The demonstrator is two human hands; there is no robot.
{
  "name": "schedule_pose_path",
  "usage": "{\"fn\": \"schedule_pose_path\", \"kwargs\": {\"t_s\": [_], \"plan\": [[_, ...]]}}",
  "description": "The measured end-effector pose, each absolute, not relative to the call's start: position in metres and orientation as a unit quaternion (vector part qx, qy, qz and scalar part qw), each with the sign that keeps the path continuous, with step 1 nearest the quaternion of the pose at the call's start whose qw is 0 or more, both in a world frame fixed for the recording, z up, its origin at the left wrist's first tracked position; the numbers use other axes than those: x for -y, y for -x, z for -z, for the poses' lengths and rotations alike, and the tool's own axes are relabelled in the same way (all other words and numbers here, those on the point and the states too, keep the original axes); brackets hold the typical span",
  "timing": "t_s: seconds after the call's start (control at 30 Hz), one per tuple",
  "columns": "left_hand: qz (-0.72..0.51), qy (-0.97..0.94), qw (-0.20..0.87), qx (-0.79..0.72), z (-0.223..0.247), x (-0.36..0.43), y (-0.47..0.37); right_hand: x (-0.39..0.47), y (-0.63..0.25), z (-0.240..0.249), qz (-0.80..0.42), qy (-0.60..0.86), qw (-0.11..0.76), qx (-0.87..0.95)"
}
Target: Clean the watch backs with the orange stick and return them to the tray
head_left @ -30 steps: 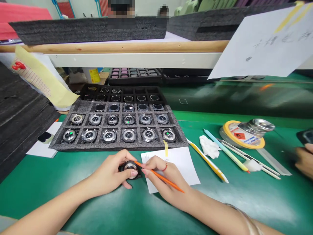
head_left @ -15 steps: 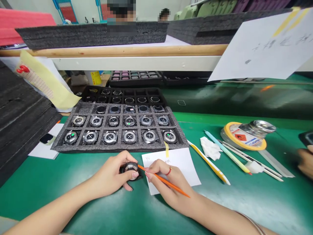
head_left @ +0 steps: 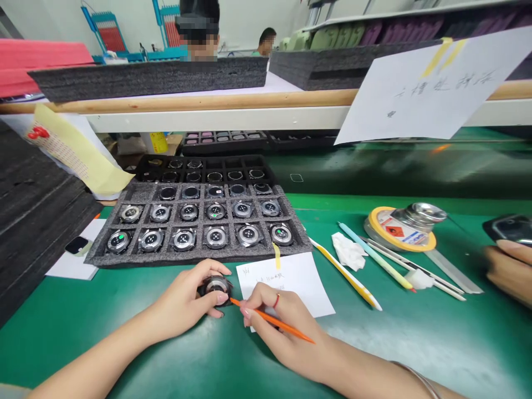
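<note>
My left hand (head_left: 187,302) holds a round black watch case (head_left: 216,285) between thumb and fingers, just above the green table. An orange pointed stick (head_left: 286,326) is pinched in my right hand (head_left: 278,318), and its tip meets the lower right edge of the case. Behind my hands lies a grey foam tray (head_left: 143,256) with rows of watch cases in its compartments. A white paper (head_left: 305,282) with handwriting lies partly under my right hand.
To the right are a yellow-white brush handle (head_left: 349,274), a crumpled tissue (head_left: 349,250), a blue-yellow stick (head_left: 374,255) and a tape roll (head_left: 399,230) with a metal pot. Another person's hand (head_left: 511,271) holds a dark object at the right edge. A shelf (head_left: 216,119) crosses behind.
The stick's tip has gone from the upper right of the case to its lower right edge. The view has tilted up and turned slightly right. The other person's hand shows more.
</note>
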State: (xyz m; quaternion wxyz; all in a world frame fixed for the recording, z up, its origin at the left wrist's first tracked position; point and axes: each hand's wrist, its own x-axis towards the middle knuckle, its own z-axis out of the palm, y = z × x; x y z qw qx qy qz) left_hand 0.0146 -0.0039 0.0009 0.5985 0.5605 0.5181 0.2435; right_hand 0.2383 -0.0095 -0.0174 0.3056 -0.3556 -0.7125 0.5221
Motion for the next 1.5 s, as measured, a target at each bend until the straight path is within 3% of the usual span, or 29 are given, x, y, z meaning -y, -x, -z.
{"fn": "schedule_pose_path", "kwargs": {"t_s": [0.13, 0.37, 0.7, 1.0, 1.23, 1.5], "plan": [[-0.261, -0.57, 0.588, -0.511, 0.001, 0.004, -0.015, 0.001, -0.235, 0.016, -0.555, 0.379, 0.319, 0.668], [-0.302, -0.546, 0.588, -0.516, 0.001, 0.008, -0.023, -0.004, -0.238, 0.01, -0.487, 0.334, 0.46, 0.663], [-0.254, -0.572, 0.563, -0.54, 0.003, 0.007, -0.021, -0.008, -0.237, 0.015, -0.46, 0.278, 0.406, 0.74], [-0.288, -0.52, 0.62, -0.512, 0.004, 0.001, -0.019, -0.003, -0.239, 0.021, -0.421, 0.235, 0.374, 0.792], [-0.289, -0.517, 0.635, -0.496, 0.007, 0.001, -0.016, -0.008, -0.233, 0.022, -0.392, 0.239, 0.426, 0.78], [-0.29, -0.521, 0.627, -0.502, 0.004, -0.001, -0.018, -0.008, -0.235, 0.024, -0.41, 0.253, 0.402, 0.779]]}}
